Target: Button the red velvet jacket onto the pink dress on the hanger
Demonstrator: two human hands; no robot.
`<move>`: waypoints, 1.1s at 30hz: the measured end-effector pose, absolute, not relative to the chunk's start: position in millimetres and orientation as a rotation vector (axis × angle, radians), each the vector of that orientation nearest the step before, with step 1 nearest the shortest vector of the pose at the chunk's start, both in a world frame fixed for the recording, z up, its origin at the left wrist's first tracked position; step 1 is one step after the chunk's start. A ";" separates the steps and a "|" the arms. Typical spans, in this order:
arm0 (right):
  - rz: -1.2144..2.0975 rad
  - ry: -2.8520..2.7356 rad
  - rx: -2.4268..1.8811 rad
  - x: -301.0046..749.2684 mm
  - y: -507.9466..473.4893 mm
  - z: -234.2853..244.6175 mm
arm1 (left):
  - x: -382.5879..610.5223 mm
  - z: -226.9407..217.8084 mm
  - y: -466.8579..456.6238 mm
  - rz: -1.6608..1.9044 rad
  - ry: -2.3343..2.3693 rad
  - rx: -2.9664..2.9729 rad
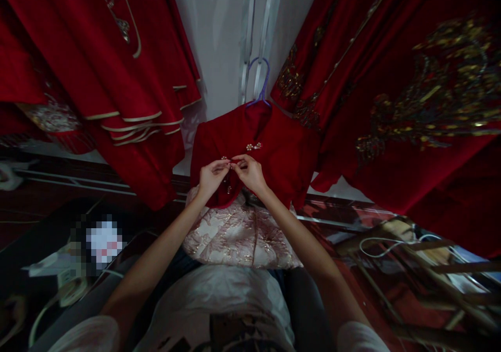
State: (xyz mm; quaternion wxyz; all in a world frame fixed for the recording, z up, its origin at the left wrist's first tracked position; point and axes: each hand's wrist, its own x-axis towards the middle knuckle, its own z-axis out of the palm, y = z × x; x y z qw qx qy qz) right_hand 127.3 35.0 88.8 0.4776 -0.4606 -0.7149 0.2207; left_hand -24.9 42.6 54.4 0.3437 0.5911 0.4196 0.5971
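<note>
In front of me a short red jacket (pixel 289 143) hangs on a purple hanger (pixel 267 80). Beneath it, a pale pink and gold brocade skirt (pixel 238 237) spreads toward my lap. My left hand (pixel 213 176) and my right hand (pixel 249 173) meet at the jacket's front, fingertips pinched close together. Between them is a small part of a beaded fastener, too small to make out fully. A flower-shaped beaded clasp (pixel 254 147) sits higher on the jacket, near the collar. Another beaded ornament (pixel 228 189) dangles just below my left fingers.
Red garments with pale piping (pixel 136 91) hang at left. On the right hangs a red garment with gold sequin embroidery (pixel 434 91). A metal rail (pixel 252 28) runs up the wall behind the hanger. A wooden chair-like frame (pixel 376 284) with a white cable stands lower right; a power strip (pixel 74 284) lies lower left.
</note>
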 end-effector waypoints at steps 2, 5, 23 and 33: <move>0.527 -1.744 -1.127 125.9 35.8 88.0 | -24.8 54.2 42.9 1.549 1.088 1.541; 0.471 -1.760 -1.129 123.3 35.9 87.1 | -25.7 54.7 43.0 1.540 1.093 1.539; 0.655 -1.704 -1.070 129.4 26.6 82.8 | -33.2 25.3 49.8 1.508 1.152 1.659; 0.318 -1.820 -1.658 160.1 -4.7 44.5 | -19.0 3.1 4.8 1.036 1.476 2.278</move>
